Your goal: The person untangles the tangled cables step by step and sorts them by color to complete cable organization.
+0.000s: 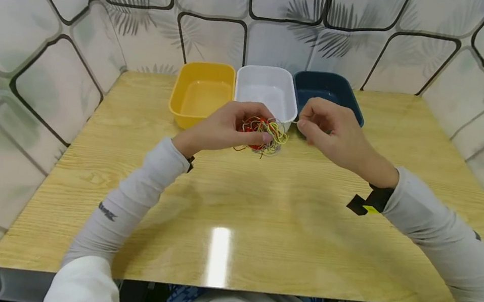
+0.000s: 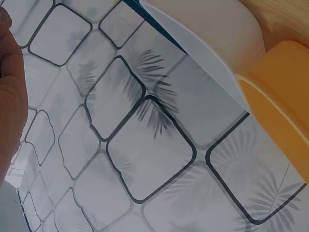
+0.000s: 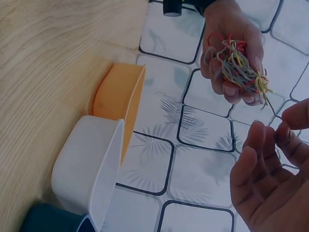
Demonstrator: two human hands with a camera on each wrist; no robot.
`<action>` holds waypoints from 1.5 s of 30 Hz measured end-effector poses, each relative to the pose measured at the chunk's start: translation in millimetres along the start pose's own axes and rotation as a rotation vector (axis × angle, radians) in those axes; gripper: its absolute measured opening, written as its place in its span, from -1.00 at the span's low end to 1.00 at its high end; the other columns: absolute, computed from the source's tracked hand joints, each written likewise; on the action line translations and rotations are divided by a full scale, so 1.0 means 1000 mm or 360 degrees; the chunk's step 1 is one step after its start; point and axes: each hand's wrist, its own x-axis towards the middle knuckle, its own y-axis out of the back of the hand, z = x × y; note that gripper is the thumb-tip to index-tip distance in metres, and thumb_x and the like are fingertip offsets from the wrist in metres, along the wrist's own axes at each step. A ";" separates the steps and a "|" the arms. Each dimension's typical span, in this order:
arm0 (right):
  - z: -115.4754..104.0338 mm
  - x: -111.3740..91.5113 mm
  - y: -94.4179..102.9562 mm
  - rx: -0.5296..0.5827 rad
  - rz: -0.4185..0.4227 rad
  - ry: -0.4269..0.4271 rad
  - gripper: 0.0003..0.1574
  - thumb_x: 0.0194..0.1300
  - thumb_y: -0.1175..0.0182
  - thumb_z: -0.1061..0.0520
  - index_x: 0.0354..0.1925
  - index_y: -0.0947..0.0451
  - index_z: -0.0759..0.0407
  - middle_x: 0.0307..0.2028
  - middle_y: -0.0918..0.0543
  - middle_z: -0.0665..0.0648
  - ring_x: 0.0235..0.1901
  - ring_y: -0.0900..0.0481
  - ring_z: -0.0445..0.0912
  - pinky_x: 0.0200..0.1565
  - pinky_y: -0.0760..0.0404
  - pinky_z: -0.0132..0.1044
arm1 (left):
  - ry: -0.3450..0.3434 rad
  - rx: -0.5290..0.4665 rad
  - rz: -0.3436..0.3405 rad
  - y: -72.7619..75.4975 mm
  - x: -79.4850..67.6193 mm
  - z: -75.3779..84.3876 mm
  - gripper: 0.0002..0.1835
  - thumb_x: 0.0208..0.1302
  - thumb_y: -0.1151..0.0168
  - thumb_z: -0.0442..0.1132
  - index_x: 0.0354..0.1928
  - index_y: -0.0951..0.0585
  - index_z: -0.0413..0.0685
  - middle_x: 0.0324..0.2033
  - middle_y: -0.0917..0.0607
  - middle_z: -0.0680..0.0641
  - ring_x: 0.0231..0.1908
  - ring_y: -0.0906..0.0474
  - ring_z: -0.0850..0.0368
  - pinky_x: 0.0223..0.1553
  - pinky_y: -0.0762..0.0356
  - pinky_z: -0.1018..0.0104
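A tangle of thin red, yellow and grey strings (image 1: 274,134) sits in my left hand (image 1: 222,127), gripped between thumb and fingers above the wooden table. Thumb and index finger of my right hand (image 1: 337,139) pinch a thin strand drawn out to the right of the bundle. In the right wrist view, the string tangle (image 3: 239,67) lies in the cupped left hand (image 3: 231,26), and a grey strand runs from it to the right hand's (image 3: 275,181) fingertips. Only an edge of the left hand (image 2: 10,96) shows in the left wrist view.
Three bins stand side by side at the table's back: yellow (image 1: 203,97), white (image 1: 268,89) and dark blue (image 1: 328,87). They are just beyond my hands. Behind the wooden table (image 1: 252,213) is a patterned wall (image 1: 212,40) with leaf prints.
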 end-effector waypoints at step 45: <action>0.016 -0.003 0.035 -0.0813 0.0243 0.0352 -0.92 0.09 -0.26 0.03 -0.39 -0.57 -0.04 -0.50 -0.50 -0.12 -0.54 -0.40 -0.33 -0.49 -0.30 -0.45 | 0.0250 -0.0091 -0.0104 -0.017 -0.015 0.008 -0.65 0.15 -0.25 -0.20 -0.04 -0.46 -0.11 -0.22 -0.60 -0.10 -0.28 -0.53 0.01 -0.23 -0.49 0.15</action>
